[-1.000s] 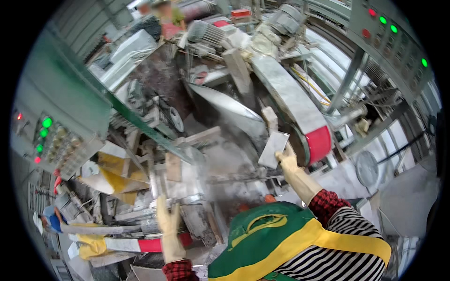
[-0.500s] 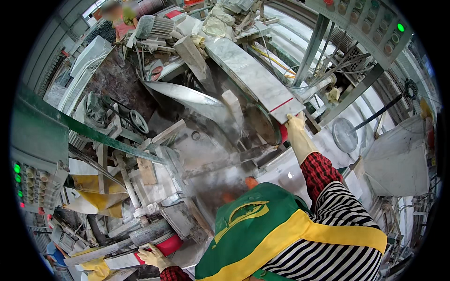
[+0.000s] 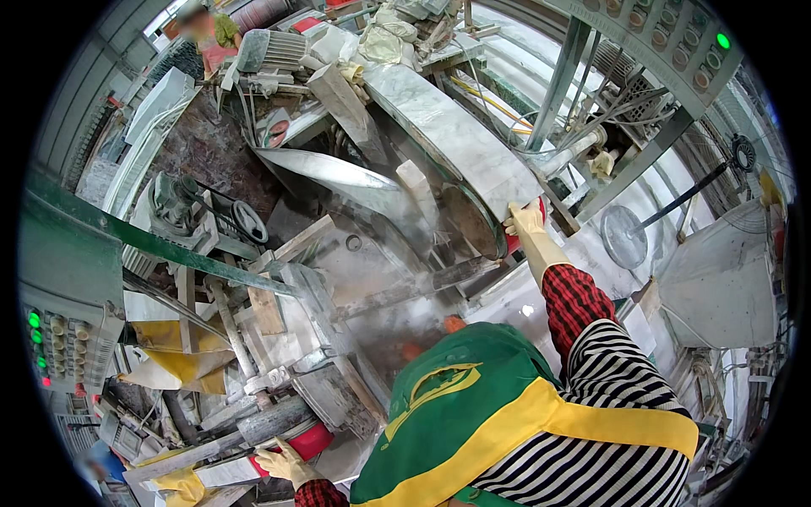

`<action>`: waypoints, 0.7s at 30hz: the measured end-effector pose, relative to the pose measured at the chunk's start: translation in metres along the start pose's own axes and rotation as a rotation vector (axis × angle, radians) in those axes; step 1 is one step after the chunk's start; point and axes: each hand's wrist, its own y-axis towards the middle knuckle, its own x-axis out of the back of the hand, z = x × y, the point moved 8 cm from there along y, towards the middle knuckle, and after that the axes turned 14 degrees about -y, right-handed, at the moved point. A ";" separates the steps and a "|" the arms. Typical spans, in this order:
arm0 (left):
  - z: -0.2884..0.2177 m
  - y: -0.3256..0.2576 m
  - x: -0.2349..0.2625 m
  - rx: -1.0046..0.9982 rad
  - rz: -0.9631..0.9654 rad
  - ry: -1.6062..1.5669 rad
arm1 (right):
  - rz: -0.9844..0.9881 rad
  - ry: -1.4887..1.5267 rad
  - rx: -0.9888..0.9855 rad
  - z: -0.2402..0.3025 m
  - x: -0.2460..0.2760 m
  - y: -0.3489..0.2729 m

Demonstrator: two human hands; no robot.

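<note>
My right hand [image 3: 529, 230], in a cream rubber glove, lies at the near end of a long white-and-grey strip, belt-like, [image 3: 460, 127] on the machine in front of me. Its fingers are spread on the strip's end, with red showing beside and below them. My left hand [image 3: 285, 462], gloved the same way, is at the lower left with fingers apart. It touches the red end [image 3: 311, 440] of a second, narrower pale strip [image 3: 221, 474]. Nothing loose shows in either hand; the undersides of the fingers are hidden.
A control panel with green lights [image 3: 63, 338] stands at left, another panel [image 3: 667, 42] at upper right. A curved metal sheet [image 3: 334, 173], wooden blocks and a handwheel [image 3: 248, 220] crowd the middle. A round plate on a rod [image 3: 623, 240] is right. Another person [image 3: 211, 38] stands far left.
The red line across the right-hand strip has shifted to its near end, by my fingers. My right hand has changed its hold slightly there. My left hand has barely moved.
</note>
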 end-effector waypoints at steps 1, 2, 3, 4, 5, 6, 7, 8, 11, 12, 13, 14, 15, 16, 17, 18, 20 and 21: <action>-0.005 0.001 0.001 -0.001 0.010 -0.004 | 0.000 -0.033 -0.031 -0.006 0.001 0.010; -0.010 0.000 0.002 -0.001 0.019 -0.007 | 0.001 -0.067 -0.061 -0.013 0.000 0.019; -0.015 -0.002 0.004 0.004 0.028 -0.009 | 0.017 -0.039 -0.097 -0.014 -0.003 0.022; -0.019 -0.004 0.007 0.009 0.041 0.000 | 0.017 -0.005 -0.101 -0.016 -0.004 0.022; -0.023 -0.006 0.012 0.013 0.053 0.009 | 0.018 0.029 -0.106 -0.018 -0.006 0.021; -0.022 -0.008 0.015 0.025 0.065 0.017 | 0.022 0.061 -0.106 -0.016 -0.008 0.019; -0.017 -0.008 0.010 0.022 0.061 0.011 | 0.018 0.090 -0.084 -0.008 -0.005 0.009; -0.016 -0.008 0.011 0.017 0.054 0.009 | 0.000 0.067 -0.052 -0.016 -0.006 0.017; -0.026 -0.009 0.010 0.004 0.069 -0.019 | -0.092 0.095 0.094 -0.030 0.004 0.023; -0.033 -0.014 0.018 0.016 0.090 -0.030 | -0.356 -0.187 0.355 0.003 0.024 -0.001; -0.033 -0.020 0.023 0.032 0.108 -0.039 | -0.388 -0.361 0.454 0.028 0.029 -0.021; -0.029 -0.024 0.025 0.037 0.090 -0.025 | -0.420 -0.535 0.552 0.057 0.035 -0.045; -0.026 -0.027 0.024 0.039 0.072 -0.010 | -0.355 -0.633 0.603 0.085 0.034 -0.073; -0.031 -0.026 0.023 0.026 0.055 -0.003 | -0.354 -0.736 0.734 0.091 0.029 -0.073; -0.034 -0.025 0.023 0.019 0.046 -0.006 | -0.350 -0.839 0.866 0.096 0.022 -0.068; -0.036 -0.025 0.021 0.012 0.035 0.001 | -0.340 -0.941 1.001 0.104 0.013 -0.071; -0.038 -0.025 0.019 0.001 0.012 0.015 | -0.165 -1.141 0.767 0.092 -0.003 -0.055; -0.041 -0.027 0.020 0.008 0.005 0.025 | -0.118 -1.197 0.715 0.101 -0.003 -0.059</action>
